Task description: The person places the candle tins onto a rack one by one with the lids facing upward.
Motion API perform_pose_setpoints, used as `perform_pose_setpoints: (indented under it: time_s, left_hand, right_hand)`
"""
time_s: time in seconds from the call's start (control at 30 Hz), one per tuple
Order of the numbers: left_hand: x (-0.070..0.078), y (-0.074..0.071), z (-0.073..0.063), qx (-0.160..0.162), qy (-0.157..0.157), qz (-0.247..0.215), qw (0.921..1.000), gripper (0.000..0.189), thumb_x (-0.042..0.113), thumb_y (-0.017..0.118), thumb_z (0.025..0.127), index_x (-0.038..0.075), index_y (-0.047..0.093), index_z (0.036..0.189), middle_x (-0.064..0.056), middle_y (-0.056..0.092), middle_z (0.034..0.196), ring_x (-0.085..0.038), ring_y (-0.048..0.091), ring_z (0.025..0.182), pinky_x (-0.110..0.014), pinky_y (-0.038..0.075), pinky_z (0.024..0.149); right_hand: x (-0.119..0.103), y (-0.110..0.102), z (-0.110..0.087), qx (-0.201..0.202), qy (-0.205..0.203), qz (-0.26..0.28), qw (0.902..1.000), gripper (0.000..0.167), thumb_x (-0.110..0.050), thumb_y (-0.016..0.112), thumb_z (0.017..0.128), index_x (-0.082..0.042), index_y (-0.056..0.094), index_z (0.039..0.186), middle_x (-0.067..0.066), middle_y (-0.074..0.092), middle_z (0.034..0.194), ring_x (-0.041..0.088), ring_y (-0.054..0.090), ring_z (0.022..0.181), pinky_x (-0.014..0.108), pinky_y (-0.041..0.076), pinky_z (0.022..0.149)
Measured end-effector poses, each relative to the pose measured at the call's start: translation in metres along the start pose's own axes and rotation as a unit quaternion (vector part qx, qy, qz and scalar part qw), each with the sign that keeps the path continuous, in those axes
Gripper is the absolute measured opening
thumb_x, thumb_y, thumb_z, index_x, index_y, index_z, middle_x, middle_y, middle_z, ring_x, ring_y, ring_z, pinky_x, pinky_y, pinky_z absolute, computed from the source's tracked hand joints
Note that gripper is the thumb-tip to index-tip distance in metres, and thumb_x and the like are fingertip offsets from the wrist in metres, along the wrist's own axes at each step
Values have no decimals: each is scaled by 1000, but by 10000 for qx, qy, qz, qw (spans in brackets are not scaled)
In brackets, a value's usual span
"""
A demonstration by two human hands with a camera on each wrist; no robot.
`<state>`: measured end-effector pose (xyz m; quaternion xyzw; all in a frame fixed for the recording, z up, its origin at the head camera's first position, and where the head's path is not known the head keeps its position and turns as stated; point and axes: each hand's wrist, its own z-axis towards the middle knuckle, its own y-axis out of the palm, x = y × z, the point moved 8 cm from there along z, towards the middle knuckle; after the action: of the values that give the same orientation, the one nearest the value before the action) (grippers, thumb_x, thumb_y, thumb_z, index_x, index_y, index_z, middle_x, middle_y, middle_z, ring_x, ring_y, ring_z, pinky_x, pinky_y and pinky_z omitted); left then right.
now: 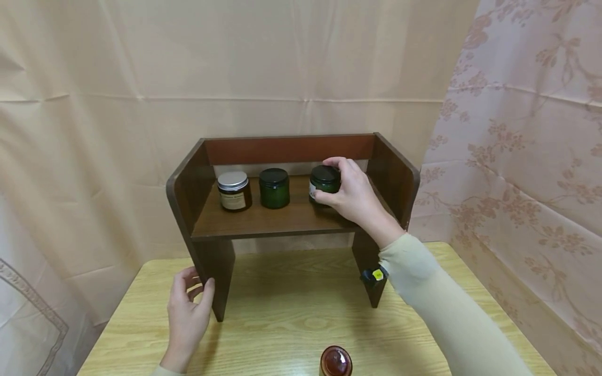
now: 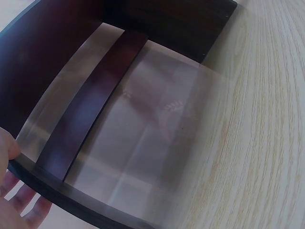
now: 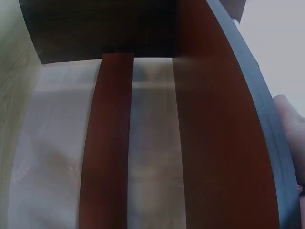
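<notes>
My right hand (image 1: 354, 194) grips a green jar (image 1: 324, 180) with a black lid and a pale label, at the right part of the brown wooden shelf (image 1: 282, 223). Left of it on the same board stand another green jar (image 1: 275, 194) with a black lid and an amber jar (image 1: 234, 197) with a silver lid. My left hand (image 1: 189, 308) holds the front edge of the shelf's left side panel, thumb inside and fingers outside. The left wrist view shows those fingers (image 2: 24, 200) at the edge. Only part of my right hand (image 3: 293, 138) shows in the right wrist view, beyond the board.
Under the shelf is a light wooden table (image 1: 291, 313). A reddish-brown glossy container (image 1: 336, 361) stands near its front edge, partly cut off. On the right side panel sits a small dark item with a yellow patch (image 1: 378, 274). Curtains (image 1: 282, 62) hang behind.
</notes>
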<state>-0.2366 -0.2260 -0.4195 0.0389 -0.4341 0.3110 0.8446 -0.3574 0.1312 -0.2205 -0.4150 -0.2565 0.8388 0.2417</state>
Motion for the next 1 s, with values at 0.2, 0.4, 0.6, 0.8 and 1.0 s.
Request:
perform_pose_setpoints:
  time_s: [0.2,0.4,0.6,0.8,1.0]
  left_hand:
    - [3,0,0,14,57,-51,10000,37,-13,74,96,-7,60,130,-13,66,122,-3,61,105,-5,51,87]
    - [4,0,-1,38,109,-81,9999,36,-13,74,96,-8,60,129,-14,67,120,-3,61,105,-6,52,87]
    - [3,-1,-1,43,117,-69,9999,37,-13,74,96,-8,60,130,-14,66,121,-3,61,105,-6,52,87]
    - [3,-1,-1,62,109,-94,9999,38,-13,74,95,-8,60,130,-15,67,122,-4,61,105,-6,52,87]
    - [2,-1,-1,63,134,-96,9998,38,-13,74,95,-7,60,130,-15,67,121,-6,62,105,-6,52,87]
  right_hand:
    - [-6,6,2,-119,-16,2,9999,70,-16,91,88,-2,55,146,19,60,136,36,59,125,51,52,111]
    - [-6,13,5,-238,-31,-19,9997,68,-17,90,90,-2,55,146,18,60,137,35,60,125,51,53,111]
    - [-7,18,7,-327,-77,-66,9994,68,-17,89,91,-3,54,148,18,59,139,35,60,126,51,52,112]
    - [-10,19,8,-427,-127,-172,9989,69,-19,89,90,-5,54,148,18,60,140,35,61,126,51,53,111]
    - [-10,19,7,-605,-146,-246,9978,72,-22,88,91,-8,52,151,17,59,146,34,60,127,52,53,110]
